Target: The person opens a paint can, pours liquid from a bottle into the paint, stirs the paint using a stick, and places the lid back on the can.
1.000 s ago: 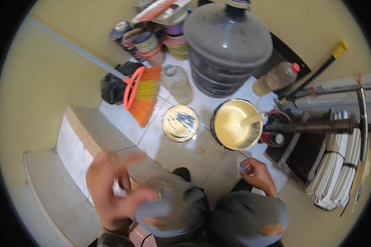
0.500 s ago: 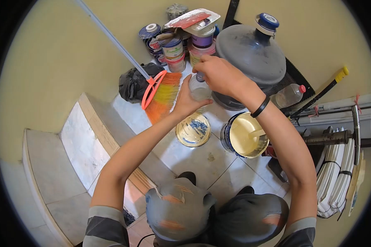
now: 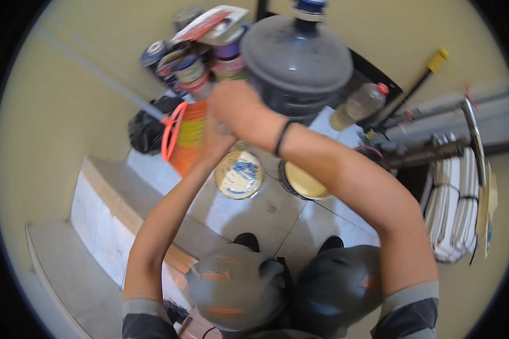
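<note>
My left hand [image 3: 216, 140] is closed round a clear plastic bottle [image 3: 240, 146], of which only a sliver shows below the hands. My right hand [image 3: 237, 106] is closed over the bottle's top, where the cap sits; its fingers are blurred and the cap is hidden. Below the hands, a round paint-smeared lid [image 3: 239, 175] lies on the tiled floor. To its right, an open bucket of cream paint [image 3: 305, 182] is partly covered by my right forearm.
Behind the hands stand a large water jug [image 3: 297, 56] and stacked paint cans [image 3: 192, 73]. On the left are a broom [image 3: 189, 130], a black bag [image 3: 147, 127] and a step [image 3: 113, 198]. A red-capped bottle [image 3: 359, 107] and bundled white sheets [image 3: 449, 209] are at the right.
The view has shifted, so the surroundings sit differently in the picture. My right hand has turned over the top of the bottle, hiding most of it and part of the bucket.
</note>
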The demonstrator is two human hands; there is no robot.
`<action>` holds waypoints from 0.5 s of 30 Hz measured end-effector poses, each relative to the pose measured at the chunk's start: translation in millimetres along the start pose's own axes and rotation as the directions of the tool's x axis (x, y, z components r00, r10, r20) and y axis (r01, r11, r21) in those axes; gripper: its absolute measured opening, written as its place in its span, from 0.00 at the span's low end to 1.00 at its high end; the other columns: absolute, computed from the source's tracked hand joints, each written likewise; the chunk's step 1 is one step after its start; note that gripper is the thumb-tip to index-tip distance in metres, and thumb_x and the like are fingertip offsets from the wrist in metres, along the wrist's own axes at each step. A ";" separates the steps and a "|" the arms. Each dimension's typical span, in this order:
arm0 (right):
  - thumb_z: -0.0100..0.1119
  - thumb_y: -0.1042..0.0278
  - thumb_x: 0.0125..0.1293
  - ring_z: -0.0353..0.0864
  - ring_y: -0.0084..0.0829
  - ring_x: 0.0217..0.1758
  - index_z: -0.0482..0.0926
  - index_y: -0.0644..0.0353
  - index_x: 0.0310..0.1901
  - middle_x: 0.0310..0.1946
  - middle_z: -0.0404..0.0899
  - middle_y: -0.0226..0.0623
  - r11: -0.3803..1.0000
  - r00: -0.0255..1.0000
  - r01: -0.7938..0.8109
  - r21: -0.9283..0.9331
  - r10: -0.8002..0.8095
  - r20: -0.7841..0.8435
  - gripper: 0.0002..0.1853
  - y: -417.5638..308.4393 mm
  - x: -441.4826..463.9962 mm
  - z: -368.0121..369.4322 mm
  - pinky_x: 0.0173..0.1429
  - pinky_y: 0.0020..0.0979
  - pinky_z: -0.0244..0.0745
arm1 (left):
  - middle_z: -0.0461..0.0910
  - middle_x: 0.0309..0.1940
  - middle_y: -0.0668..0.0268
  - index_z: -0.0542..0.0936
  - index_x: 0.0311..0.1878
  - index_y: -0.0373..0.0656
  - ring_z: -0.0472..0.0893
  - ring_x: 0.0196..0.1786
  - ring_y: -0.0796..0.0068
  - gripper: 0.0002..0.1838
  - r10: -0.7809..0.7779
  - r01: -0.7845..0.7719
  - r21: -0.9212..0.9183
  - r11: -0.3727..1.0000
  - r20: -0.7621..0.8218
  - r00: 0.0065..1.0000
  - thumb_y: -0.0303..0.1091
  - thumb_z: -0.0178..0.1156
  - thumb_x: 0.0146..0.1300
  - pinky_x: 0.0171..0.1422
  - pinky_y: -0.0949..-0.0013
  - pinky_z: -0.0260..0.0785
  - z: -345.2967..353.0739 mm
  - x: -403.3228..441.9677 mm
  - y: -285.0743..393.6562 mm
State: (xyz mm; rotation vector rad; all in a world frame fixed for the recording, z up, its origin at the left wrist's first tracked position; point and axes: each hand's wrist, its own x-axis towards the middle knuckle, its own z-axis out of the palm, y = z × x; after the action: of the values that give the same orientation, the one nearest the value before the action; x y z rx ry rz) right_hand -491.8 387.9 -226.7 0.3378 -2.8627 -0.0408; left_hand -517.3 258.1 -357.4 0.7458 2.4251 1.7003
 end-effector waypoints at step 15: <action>0.65 0.43 0.72 0.93 0.50 0.38 0.93 0.57 0.34 0.31 0.91 0.44 0.978 0.959 -0.133 0.162 0.168 -0.229 0.23 25.9 -65.0 -115.2 0.43 0.45 0.88 | 0.81 0.69 0.49 0.67 0.78 0.38 0.83 0.70 0.58 0.54 0.153 -0.174 0.175 0.969 0.125 0.980 0.42 0.88 0.52 0.72 0.56 0.76 -35.3 -22.6 151.9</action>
State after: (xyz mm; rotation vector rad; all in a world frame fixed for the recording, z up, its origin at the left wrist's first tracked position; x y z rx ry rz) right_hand -406.9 428.5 -130.2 0.1384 -2.6442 0.2239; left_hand -458.1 257.8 -211.4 1.0620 2.5304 1.4513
